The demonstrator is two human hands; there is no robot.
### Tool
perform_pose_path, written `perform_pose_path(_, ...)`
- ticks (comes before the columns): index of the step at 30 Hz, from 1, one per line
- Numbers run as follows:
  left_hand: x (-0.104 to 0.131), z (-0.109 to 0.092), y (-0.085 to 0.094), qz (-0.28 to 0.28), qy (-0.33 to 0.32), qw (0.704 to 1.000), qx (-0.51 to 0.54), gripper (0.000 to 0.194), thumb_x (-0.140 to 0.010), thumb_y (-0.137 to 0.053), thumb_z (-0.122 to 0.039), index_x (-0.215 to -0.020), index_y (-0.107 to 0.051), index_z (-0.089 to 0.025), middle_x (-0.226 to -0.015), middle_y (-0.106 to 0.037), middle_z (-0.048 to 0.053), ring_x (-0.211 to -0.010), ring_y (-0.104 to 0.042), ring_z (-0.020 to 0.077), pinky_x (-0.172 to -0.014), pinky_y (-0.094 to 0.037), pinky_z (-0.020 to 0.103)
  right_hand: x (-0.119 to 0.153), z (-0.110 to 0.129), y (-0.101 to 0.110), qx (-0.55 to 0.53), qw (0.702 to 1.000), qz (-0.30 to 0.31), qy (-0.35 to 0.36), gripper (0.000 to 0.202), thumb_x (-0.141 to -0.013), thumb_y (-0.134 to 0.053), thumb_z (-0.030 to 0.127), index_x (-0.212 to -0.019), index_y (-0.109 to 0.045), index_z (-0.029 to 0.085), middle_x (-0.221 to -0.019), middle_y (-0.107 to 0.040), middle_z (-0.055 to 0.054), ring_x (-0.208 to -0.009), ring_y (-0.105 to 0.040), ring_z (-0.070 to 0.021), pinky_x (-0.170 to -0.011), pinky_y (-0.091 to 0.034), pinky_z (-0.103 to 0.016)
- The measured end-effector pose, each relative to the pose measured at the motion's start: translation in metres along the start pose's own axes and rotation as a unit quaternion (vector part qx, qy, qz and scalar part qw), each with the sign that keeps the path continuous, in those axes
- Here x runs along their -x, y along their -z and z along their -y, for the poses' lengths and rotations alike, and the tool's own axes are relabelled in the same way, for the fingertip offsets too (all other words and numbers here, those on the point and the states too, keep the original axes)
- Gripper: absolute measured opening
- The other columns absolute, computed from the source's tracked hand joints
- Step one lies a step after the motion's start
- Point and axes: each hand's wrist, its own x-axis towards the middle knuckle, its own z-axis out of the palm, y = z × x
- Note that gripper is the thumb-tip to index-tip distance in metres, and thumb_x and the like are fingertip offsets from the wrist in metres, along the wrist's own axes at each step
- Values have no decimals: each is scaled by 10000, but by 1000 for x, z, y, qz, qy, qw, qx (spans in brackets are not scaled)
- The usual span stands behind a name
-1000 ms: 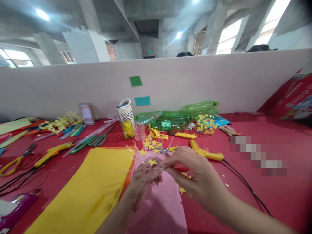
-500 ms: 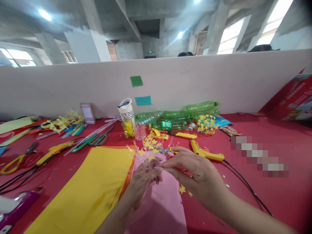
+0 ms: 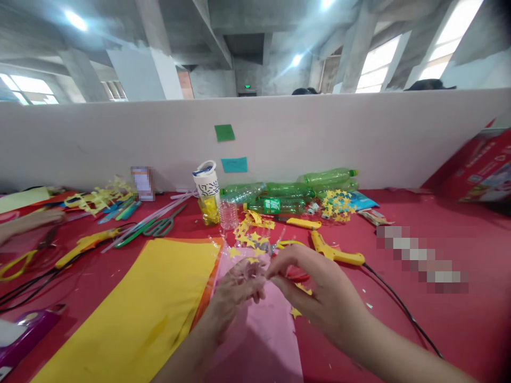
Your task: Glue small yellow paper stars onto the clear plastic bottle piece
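My left hand [image 3: 235,291] is closed around a clear plastic piece [image 3: 253,270], which looks like a cut bottle part with thin strips fanning out. Yellow paper stars [image 3: 255,238] cluster at and just beyond it; which are attached to strips I cannot tell. My right hand [image 3: 321,284] meets the piece from the right, thumb and forefinger pinched at its edge. Whatever sits between those fingertips is too small to make out. Both hands are above a pink sheet [image 3: 259,340]. Scissors with yellow handles [image 3: 289,244] lie partly behind my right hand.
A yellow glue gun [image 3: 339,255] with a black cord lies at right, a second glue gun [image 3: 82,247] at left. Green bottles [image 3: 287,189], a utility knife [image 3: 301,223] and a white cup [image 3: 207,183] stand behind. Another person's hand [image 3: 42,217] reaches in at far left.
Another person's hand has come in from the left edge, over the scissors there. My right fingers have curled a little more at the plastic piece. The view has shifted slightly.
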Motion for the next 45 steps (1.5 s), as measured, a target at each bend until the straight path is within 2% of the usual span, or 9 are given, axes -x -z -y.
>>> perform_pose_path(3,-1,2,3,23,5,1000,-8,286,-747,-694,-335,-983,-636,-186,-658,-594,-3,-620,-516,129,-607,-392,254,0,-1,0,2,1000,-8,-8,163,-825,-548,86,-861,-587,241,-821,-652,31,-769,-602,-113,-705,-464,-247)
perform_pose_path(10,-2,3,3,19,-7,999,35,213,-721,-721,-331,-861,-635,-195,-713,-577,-10,-617,-509,112,-600,-394,251,1,-6,-2,28,1000,2,8,278,-786,-572,58,-972,-553,264,-846,-652,43,-824,-603,-131,-773,-447,-291)
perform_pose_path(14,-2,4,2,13,1,999,38,252,-724,-721,-312,-935,-638,-204,-674,-571,-15,-617,-503,107,-620,-403,246,1,-3,-1,48,999,6,23,290,-758,-581,40,-945,-546,258,-865,-651,44,-876,-587,-139,-776,-437,-286)
perform_pose_path(20,-2,4,1,-1,12,998,54,276,-705,-737,-317,-933,-630,-203,-845,-619,23,-663,-534,107,-637,-415,246,1,2,7,73,997,5,22,293,-774,-578,70,-984,-531,269,-889,-650,45,-844,-586,-133,-800,-439,-298)
perform_pose_path(29,-3,1,2,8,2,1000,14,208,-768,-674,-257,-955,-624,-182,-829,-622,15,-601,-504,82,-589,-397,224,0,7,26,131,990,-45,20,243,-803,-601,142,-1011,-550,256,-968,-635,-9,-890,-585,-176,-756,-458,-305)
perform_pose_path(31,-3,0,1,2,-2,1000,15,195,-762,-676,-251,-932,-632,-168,-798,-618,17,-577,-483,75,-564,-383,215,-2,8,29,135,989,-57,13,210,-820,-588,154,-1002,-553,252,-965,-633,-6,-905,-584,-172,-765,-456,-301)
perform_pose_path(35,-4,1,0,-47,7,998,33,269,-715,-710,-232,-962,-621,-172,-840,-616,22,-566,-459,66,-542,-371,204,-4,6,32,134,989,-61,6,162,-840,-568,170,-980,-560,251,-941,-632,7,-888,-589,-155,-746,-454,-277)
perform_pose_path(41,-9,12,5,-67,-17,997,28,254,-749,-689,-215,-991,-615,-188,-794,-594,-6,-661,-522,79,-642,-418,197,-4,2,31,143,988,-58,7,128,-853,-562,185,-968,-565,243,-925,-634,9,-878,-591,-151,-749,-445,-271)
perform_pose_path(45,-10,16,6,-68,9,995,73,348,-773,-676,-247,-1105,-577,-228,-941,-640,22,-802,-626,128,-756,-457,244,-5,2,31,153,986,-59,1,107,-854,-562,197,-953,-572,238,-913,-639,6,-868,-593,-156,-743,-442,-274)
